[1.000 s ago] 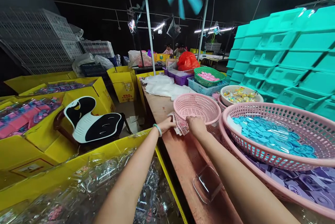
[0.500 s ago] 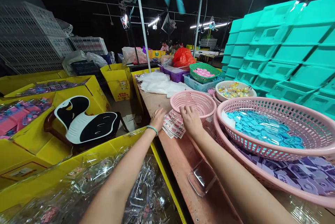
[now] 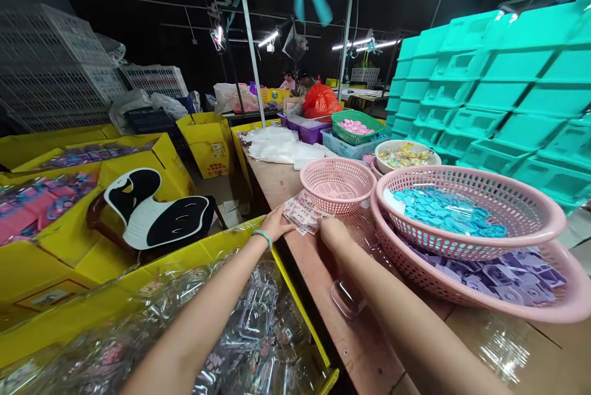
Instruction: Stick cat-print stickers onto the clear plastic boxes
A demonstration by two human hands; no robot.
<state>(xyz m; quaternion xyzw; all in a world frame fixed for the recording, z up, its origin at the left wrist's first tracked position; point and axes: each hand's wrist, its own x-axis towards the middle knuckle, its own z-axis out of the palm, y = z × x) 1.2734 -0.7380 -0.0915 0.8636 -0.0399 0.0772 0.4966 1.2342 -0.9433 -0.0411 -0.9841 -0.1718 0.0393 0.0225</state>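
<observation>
My left hand [image 3: 276,223] lies with its fingers stretched out on the near edge of a stack of printed sticker sheets [image 3: 303,215] on the wooden table [image 3: 323,272]. My right hand [image 3: 333,231] rests beside the stack's right side, knuckles up and fingers curled under; what it holds, if anything, is hidden. The stack lies just in front of a small empty pink basket [image 3: 337,183]. A clear plastic blister shell [image 3: 347,297] lies on the table under my right forearm.
Right of my hands a pink basket of blue pieces [image 3: 466,218] sits in a larger pink basket of purple pieces [image 3: 512,278]. A bowl of coloured items [image 3: 405,155], green basket [image 3: 356,127], stacked teal trays [image 3: 498,99]. Left: yellow box of clear shells [image 3: 221,321], black-and-white seat [image 3: 157,213].
Both hands have drawn the sticker stack back toward me, away from the small pink basket's rim. The view has shifted, showing more of the baskets on the right.
</observation>
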